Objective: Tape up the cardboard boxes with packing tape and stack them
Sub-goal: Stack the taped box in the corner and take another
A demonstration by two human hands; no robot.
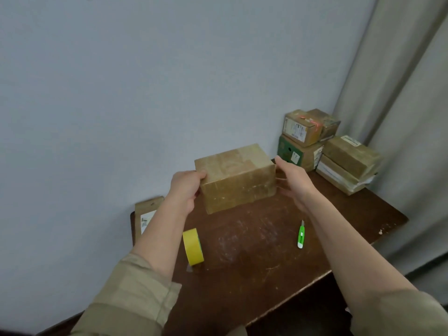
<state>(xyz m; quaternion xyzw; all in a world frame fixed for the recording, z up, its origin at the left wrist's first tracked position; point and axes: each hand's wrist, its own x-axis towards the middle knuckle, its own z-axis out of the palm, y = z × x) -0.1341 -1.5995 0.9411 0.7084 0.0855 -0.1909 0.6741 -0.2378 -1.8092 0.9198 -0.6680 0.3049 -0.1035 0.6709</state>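
So this looks like the carry-and-stack part, not the taping part. The cardboard box [236,177] in the middle of the frame has shiny tape bands across its top and looks sealed already, as far as I can tell. Both hands are on it: the left hand [185,190] has its fingers curled around the left end near the top corner, and the right hand [292,180] is up against the right end, thumb over the top edge and fingers spread down the side. Whether the box is sitting on the table [254,251] or just lifted off it, I honestly can't say from this angle.

The roll of yellow tape [193,246] is standing on edge near the lower left of the table, right beside the left forearm, and the green utility knife [300,235] is lying flat over to the right of centre. Neither is being touched, which fits with the taping being finished on this one.

The stack of boxes [327,151] is at the upper right of the table, against the wall and curtain, a few layers high and a bit uneven. My guess is the next move is to lift this box and set it over there. It's bigger than the ones on top, so it needs a flat, level spot or it might tip. There's also another flat cardboard piece [148,217] leaning at the left edge of the table, maybe next in line.
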